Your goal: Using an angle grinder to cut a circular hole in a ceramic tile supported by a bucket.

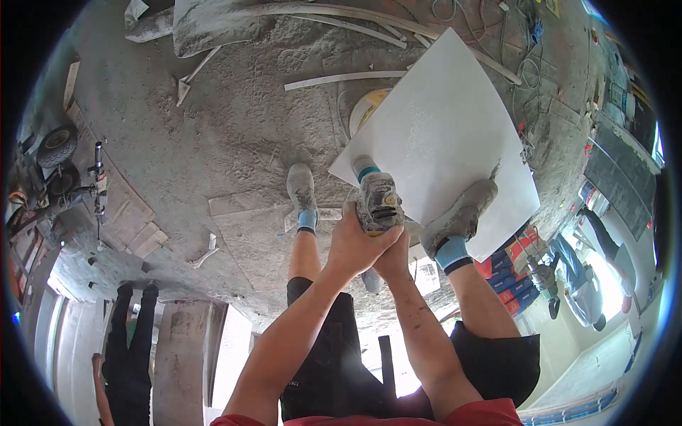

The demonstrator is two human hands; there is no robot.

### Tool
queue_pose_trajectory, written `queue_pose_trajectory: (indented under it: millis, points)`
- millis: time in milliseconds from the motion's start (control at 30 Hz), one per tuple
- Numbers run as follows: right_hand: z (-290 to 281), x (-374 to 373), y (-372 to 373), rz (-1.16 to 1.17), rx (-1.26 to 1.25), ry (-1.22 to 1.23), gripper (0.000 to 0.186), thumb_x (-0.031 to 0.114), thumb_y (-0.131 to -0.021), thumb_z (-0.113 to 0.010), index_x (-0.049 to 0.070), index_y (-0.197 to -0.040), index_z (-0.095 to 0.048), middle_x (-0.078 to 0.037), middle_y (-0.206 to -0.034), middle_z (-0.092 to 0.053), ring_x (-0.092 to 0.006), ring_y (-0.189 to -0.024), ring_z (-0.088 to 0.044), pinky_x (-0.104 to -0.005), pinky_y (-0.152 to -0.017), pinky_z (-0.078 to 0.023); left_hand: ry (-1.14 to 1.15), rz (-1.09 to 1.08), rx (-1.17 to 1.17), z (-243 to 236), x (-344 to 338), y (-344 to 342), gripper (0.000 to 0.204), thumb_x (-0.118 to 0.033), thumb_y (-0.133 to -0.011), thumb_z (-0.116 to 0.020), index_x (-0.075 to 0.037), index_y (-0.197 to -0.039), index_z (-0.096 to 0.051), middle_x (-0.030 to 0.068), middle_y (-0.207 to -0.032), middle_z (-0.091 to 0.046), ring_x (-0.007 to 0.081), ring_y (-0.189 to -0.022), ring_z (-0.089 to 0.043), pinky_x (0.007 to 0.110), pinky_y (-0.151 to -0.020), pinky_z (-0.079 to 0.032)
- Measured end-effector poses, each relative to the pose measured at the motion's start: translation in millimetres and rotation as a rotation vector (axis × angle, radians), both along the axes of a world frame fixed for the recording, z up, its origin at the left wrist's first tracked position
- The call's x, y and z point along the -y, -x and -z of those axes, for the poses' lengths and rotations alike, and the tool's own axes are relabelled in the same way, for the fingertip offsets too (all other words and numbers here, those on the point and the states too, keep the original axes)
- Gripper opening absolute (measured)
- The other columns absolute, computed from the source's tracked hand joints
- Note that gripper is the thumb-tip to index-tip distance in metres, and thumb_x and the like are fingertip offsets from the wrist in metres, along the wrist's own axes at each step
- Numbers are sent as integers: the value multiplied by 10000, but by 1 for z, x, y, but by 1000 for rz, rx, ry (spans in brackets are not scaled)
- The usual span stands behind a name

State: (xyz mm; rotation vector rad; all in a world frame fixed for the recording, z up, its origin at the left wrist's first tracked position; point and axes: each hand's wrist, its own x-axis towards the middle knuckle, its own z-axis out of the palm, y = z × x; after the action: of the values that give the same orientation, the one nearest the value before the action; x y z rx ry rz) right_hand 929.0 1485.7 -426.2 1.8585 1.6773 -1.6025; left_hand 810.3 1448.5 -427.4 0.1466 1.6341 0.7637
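Observation:
With both hands I grip a dust-caked power tool (pixel 380 202), held out in front of me. Its round nose has a teal ring and reaches the near-left edge of a large white board (pixel 440 128); whether it touches the board I cannot tell. My left hand (pixel 355 245) wraps the tool's rear body. Just behind it, my right hand (pixel 392 259) closes around the lower part, its fingers mostly hidden. Under the board's left edge shows a yellow and white bucket (pixel 366 110). My right shoe (pixel 465 216) rests on the board, while my left shoe (pixel 300 186) is on the floor.
Long pale strips (pixel 344 82) and cables lie on the dusty floor beyond. Flat cardboard pieces (pixel 245 202) are at the left, near a wheeled machine (pixel 57 145). Blue and red boxes (pixel 508 280) stand at the right. Another person (pixel 131 341) stands at the lower left.

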Motion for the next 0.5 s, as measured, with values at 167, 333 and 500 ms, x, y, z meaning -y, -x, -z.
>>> queue_pose_trajectory:
  millis: [167, 333, 500]
  points:
    - [2, 1, -7, -12, 22, -21, 657, 252, -761, -917, 43, -1307, -617, -169, -1171, -752, -339, -1106, -748, -451, -907, -584, 15, 16, -4, 3, 2, -3, 856, -517, -765, -900, 78, -1260, -533, 261, -1072, -754, 408, -1002, -772, 457, -889, -620]
    - [0, -1, -3, -37, 1, -35, 652, 243, -766, -912, 41, -1308, -613, -170, -1179, -746, -333, -1106, -745, -446, -911, -582, 31, 33, -29, 2, 1, -3, 856, -533, -762, -899, 74, -1246, -538, 263, -1068, -750, 417, -1000, -768, 470, -882, -615]
    - [-1, -3, -3, -29, -26, -54, 652, 233, -767, -910, 33, -1310, -610, -159, -1177, -742, -309, -1093, -740, -432, -920, -578, 52, 46, -36, -3, -3, -1, 846, -517, -769, -901, 73, -1251, -535, 259, -1070, -752, 408, -998, -770, 466, -878, -616]
